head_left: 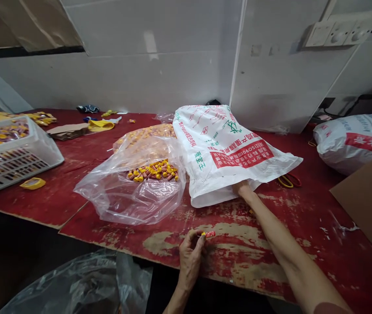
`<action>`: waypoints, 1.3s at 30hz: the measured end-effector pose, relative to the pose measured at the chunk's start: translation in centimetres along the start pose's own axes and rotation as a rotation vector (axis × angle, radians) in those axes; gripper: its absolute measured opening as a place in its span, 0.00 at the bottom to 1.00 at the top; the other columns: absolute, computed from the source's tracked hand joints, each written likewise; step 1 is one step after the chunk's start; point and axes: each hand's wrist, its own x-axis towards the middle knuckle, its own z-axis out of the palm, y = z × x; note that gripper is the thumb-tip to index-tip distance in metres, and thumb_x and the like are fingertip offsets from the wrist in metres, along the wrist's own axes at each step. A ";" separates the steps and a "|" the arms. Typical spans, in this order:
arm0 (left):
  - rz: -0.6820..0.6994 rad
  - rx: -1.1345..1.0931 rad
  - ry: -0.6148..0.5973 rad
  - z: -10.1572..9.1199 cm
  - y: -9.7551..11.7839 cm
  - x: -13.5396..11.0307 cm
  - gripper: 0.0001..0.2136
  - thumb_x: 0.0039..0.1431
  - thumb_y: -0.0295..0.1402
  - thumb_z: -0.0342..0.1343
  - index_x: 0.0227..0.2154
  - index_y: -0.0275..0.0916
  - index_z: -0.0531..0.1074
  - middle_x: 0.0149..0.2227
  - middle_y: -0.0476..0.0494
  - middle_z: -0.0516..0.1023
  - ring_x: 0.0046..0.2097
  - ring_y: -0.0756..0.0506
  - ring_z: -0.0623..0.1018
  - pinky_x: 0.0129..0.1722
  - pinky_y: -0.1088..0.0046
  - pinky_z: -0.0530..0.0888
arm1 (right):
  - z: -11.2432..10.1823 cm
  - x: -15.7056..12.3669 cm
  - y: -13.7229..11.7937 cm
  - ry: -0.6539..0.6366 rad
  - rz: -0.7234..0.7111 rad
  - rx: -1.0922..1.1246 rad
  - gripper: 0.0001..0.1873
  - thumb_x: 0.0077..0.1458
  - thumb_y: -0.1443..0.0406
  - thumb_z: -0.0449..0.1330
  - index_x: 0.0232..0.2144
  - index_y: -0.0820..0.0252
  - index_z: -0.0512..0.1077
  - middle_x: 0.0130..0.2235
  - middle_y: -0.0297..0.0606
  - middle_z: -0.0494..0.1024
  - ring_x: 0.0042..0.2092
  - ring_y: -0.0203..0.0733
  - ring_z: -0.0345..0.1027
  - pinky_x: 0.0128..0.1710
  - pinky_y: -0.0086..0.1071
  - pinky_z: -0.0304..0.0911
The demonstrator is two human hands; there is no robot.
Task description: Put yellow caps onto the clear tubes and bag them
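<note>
Right hand [242, 188] half hidden under white sack [228, 152]

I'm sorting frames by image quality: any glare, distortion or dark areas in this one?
Head view: wide-angle bending at the edges; glare streaks on the clear plastic bag and a soft reflection on the wall; below the table edge is dark; left hand and right hand are evenly lit and sharp.

Red and yellow all over my bench right now!
My left hand [191, 257] pinches a red piece with a yellow cap [208, 234]; the table [304, 218] is red, worn tan in patches; the white sack [225, 152] carries red and green print; the clear bag [133, 192] shows red-and-yellow pieces [155, 170]; the crate [15, 161] is white.
</note>
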 end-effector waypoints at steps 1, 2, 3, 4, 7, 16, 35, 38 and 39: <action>0.006 0.012 -0.001 0.0 0.1 -0.1 0.14 0.45 0.43 0.63 0.31 0.37 0.74 0.21 0.51 0.73 0.20 0.53 0.69 0.21 0.77 0.68 | -0.2 0.0 -0.1 -0.005 0.001 0.002 0.25 0.51 0.74 0.49 0.53 0.70 0.66 0.51 0.51 0.72 0.55 0.54 0.61 0.57 0.47 0.52; 0.010 0.021 0.000 0.0 0.1 -0.1 0.14 0.45 0.42 0.63 0.31 0.37 0.74 0.22 0.51 0.73 0.21 0.52 0.69 0.22 0.77 0.68 | -0.5 0.1 -0.3 -0.010 0.003 0.004 0.25 0.52 0.72 0.49 0.53 0.68 0.65 0.51 0.49 0.71 0.56 0.54 0.60 0.57 0.47 0.51; 0.014 0.027 0.002 0.1 0.2 -0.2 0.14 0.45 0.42 0.63 0.30 0.37 0.74 0.23 0.50 0.73 0.21 0.52 0.70 0.22 0.77 0.69 | -0.8 0.2 -0.5 -0.011 0.007 0.006 0.25 0.53 0.70 0.50 0.54 0.66 0.65 0.52 0.48 0.71 0.56 0.54 0.60 0.57 0.47 0.51; 0.019 0.029 0.004 0.0 0.2 -0.2 0.14 0.45 0.42 0.63 0.30 0.37 0.74 0.24 0.50 0.74 0.22 0.52 0.71 0.23 0.76 0.69 | -1.1 0.3 -0.7 -0.005 0.016 0.011 0.24 0.53 0.69 0.50 0.54 0.65 0.65 0.52 0.47 0.71 0.56 0.54 0.60 0.57 0.47 0.50; 0.027 -0.007 0.016 -0.1 0.2 -0.3 0.14 0.43 0.41 0.64 0.30 0.38 0.74 0.26 0.49 0.75 0.25 0.51 0.72 0.24 0.76 0.70 | -2.0 0.0 -1.4 0.035 0.065 0.029 0.21 0.54 0.71 0.49 0.50 0.68 0.68 0.49 0.51 0.73 0.53 0.54 0.62 0.56 0.46 0.51; -0.107 -0.286 0.068 0.6 0.3 -0.5 0.13 0.42 0.37 0.65 0.30 0.37 0.72 0.29 0.51 0.74 0.26 0.53 0.72 0.28 0.77 0.70 | -3.8 -13.0 -5.0 -0.102 -0.167 0.397 0.17 0.61 0.64 0.45 0.47 0.58 0.69 0.43 0.38 0.74 0.44 0.39 0.67 0.44 0.30 0.62; -0.114 -0.113 0.058 1.9 0.0 -2.8 0.14 0.52 0.41 0.58 0.38 0.40 0.77 0.38 0.45 0.79 0.41 0.46 0.76 0.43 0.72 0.71 | -1.0 -18.7 -10.8 -0.051 -0.204 0.785 0.14 0.62 0.65 0.48 0.48 0.57 0.66 0.47 0.41 0.72 0.48 0.41 0.66 0.48 0.35 0.64; -0.034 0.008 0.038 2.1 0.4 -3.1 0.14 0.55 0.40 0.55 0.40 0.40 0.77 0.42 0.42 0.79 0.45 0.43 0.76 0.48 0.68 0.70 | 0.1 -19.0 -11.3 0.039 -0.184 0.768 0.13 0.63 0.64 0.47 0.47 0.57 0.65 0.44 0.41 0.72 0.46 0.41 0.67 0.46 0.34 0.65; -0.005 0.046 0.031 2.1 0.5 -3.1 0.13 0.55 0.39 0.55 0.40 0.40 0.77 0.42 0.42 0.79 0.45 0.43 0.76 0.48 0.68 0.70 | 0.4 -19.1 -11.3 0.062 -0.179 0.745 0.12 0.63 0.64 0.46 0.46 0.58 0.65 0.43 0.41 0.73 0.45 0.41 0.68 0.45 0.34 0.65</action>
